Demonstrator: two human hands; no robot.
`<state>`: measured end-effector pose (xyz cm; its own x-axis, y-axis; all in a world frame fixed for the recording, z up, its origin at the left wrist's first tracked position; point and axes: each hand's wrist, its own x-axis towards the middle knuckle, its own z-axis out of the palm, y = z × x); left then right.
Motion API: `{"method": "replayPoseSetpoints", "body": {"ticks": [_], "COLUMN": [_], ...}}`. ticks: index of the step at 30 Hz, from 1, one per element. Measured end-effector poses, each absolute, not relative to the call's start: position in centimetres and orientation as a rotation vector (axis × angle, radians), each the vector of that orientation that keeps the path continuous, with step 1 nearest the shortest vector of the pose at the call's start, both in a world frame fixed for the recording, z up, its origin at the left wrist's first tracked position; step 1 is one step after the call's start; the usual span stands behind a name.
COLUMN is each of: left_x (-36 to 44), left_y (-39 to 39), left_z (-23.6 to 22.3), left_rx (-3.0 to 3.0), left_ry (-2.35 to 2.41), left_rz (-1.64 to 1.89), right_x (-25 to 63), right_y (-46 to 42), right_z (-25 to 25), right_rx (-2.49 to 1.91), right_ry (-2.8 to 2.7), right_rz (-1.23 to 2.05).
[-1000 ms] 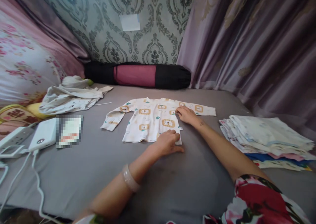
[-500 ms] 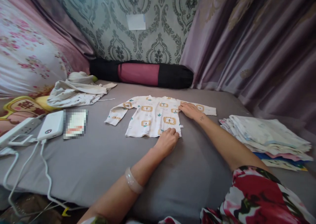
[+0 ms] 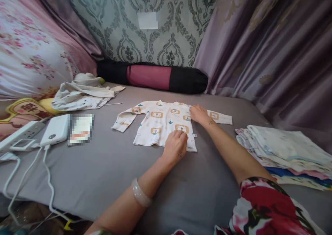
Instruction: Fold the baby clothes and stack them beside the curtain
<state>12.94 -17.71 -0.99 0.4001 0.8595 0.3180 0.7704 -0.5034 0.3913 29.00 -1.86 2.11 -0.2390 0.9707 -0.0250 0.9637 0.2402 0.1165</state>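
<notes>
A small white long-sleeved shirt point(image 3: 163, 122) with lion and green plant prints lies spread on the grey bed sheet point(image 3: 111, 179), its collar toward the wall. My left hand point(image 3: 176, 146) is closed on the front of the shirt above the hem, fingertips curled into the cloth and partly hidden. Farther up, my right hand point(image 3: 200, 115) pinches the shirt where the right-hand sleeve meets the body. That sleeve stretches out past my fingers, while the left-hand sleeve bends down toward me.
A stack of folded clothes point(image 3: 287, 148) lies to the right. On the left are a crumpled light garment point(image 3: 83, 93), a white power bank point(image 3: 55, 129), a power strip point(image 3: 24, 134) with cables and a blurred-out packet point(image 3: 81, 129). A black and maroon rolled bag point(image 3: 150, 76) lies along the wall.
My left hand has moved up from the hem onto the shirt front, its fingers more curled. My right hand's fingers have bunched at the sleeve joint. The view has shifted slightly.
</notes>
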Motion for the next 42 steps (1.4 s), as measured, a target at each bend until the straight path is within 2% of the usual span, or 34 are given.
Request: {"method": "replayPoseSetpoints", "body": {"ticks": [5,8,14,23,28,32,36,42], "left_x": [12.5,12.7,12.9,12.5,10.1,7.5,6.7,7.0], "left_y": [-17.5,-17.8,-18.1,-18.0,-16.2,-14.8,-14.4,-14.3], "left_z": [-2.3,-3.1,-3.3,-2.2,-0.8,-1.4,-2.7,-2.7], "left_rx": [2.470,2.403,2.360,2.350,2.179,1.999,1.954,1.944], "left_ry": [1.701,1.699,1.714,1.707,2.069,2.266,2.195,2.159], "left_rz": [0.566,0.440,0.409,0.484,0.658,0.533,0.364,0.370], "right_x": [25.1,23.7,22.7,22.6,21.0,19.1,18.5,18.6], "right_y": [-1.3,-0.5,1.2,1.8,1.2,1.3,1.8,1.9], "right_z": [-0.5,-1.9,-2.8,-2.9,-2.7,-3.1,-3.5,-3.5], "right_rx": [1.923,1.995,2.187,2.208,2.194,2.172,2.210,2.217], "right_ry": [2.581,2.542,2.355,2.276,2.375,2.392,2.347,2.365], "right_rz": [-0.010,-0.098,-0.279,-0.305,-0.137,-0.183,-0.211,-0.226]}}
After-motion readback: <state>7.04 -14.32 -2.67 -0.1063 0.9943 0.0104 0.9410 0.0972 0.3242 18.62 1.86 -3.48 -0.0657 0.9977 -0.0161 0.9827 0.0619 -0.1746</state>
